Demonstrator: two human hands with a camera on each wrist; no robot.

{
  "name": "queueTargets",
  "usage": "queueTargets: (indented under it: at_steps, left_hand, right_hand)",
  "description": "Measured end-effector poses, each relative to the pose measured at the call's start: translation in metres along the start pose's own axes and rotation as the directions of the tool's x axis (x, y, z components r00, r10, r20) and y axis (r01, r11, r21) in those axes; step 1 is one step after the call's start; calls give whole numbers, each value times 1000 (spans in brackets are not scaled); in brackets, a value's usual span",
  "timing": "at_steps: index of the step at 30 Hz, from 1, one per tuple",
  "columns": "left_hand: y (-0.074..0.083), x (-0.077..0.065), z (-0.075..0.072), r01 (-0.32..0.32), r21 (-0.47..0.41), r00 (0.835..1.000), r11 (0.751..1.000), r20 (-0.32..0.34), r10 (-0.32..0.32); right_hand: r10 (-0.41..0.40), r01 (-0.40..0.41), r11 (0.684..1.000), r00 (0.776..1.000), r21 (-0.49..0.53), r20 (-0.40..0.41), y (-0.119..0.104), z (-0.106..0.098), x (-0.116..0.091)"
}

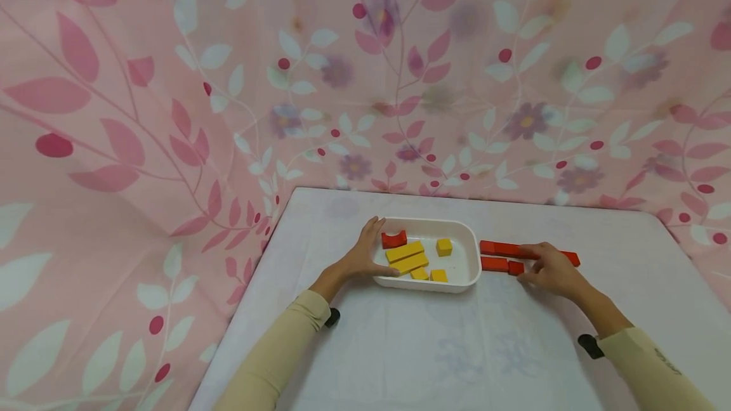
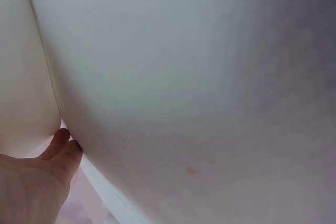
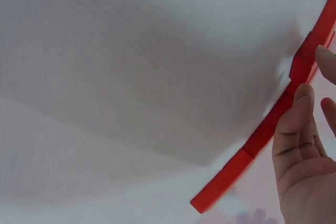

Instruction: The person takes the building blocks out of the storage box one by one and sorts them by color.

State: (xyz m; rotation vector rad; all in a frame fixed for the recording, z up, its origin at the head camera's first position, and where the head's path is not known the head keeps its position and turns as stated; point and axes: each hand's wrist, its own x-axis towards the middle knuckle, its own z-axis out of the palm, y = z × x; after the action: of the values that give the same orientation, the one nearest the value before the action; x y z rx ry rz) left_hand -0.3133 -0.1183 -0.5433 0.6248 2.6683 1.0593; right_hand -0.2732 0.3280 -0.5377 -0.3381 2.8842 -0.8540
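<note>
At the left end of a white tray [image 1: 451, 285], my left hand [image 1: 360, 255] grips the rim, thumb on the near side and fingers at the far corner. Inside lie a red arched block [image 1: 394, 240], two long yellow blocks [image 1: 405, 252] and several small yellow blocks [image 1: 444, 247]. Right of the tray, red blocks form two rows. My right hand [image 1: 551, 271] reaches over them, its fingers on the far row [image 1: 499, 248] and its thumb beside a small red block [image 1: 516, 267]. The right wrist view shows the red blocks [image 3: 223, 179] end to end along the fingertips.
A white cloth covers the table [image 1: 400, 360]; its far edge meets a pink floral curtain [image 1: 365, 81], which also hangs along the left side. Black wrist bands [image 1: 591, 345] show at the cuffs of both beige sleeves [image 1: 274, 354].
</note>
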Motion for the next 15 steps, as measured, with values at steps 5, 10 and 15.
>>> queueTargets:
  at_steps: [5,10,15]
  left_hand:
    - [0,-1,0,2,-1,1000,1000,-4,-2]
    - [1,-1,0,5,-6,1000,1000,-2,-5]
    - [0,-1,-2,8,-4,1000,1000,14,-8]
  right_hand:
    - [-27,27,1000,999,-6,-35,-4,-7,-1]
    - [-36,38,999,994,15,-101,-10,-14,-4]
    - [-52,63,996,984,57,-168,-19,-18,-4]
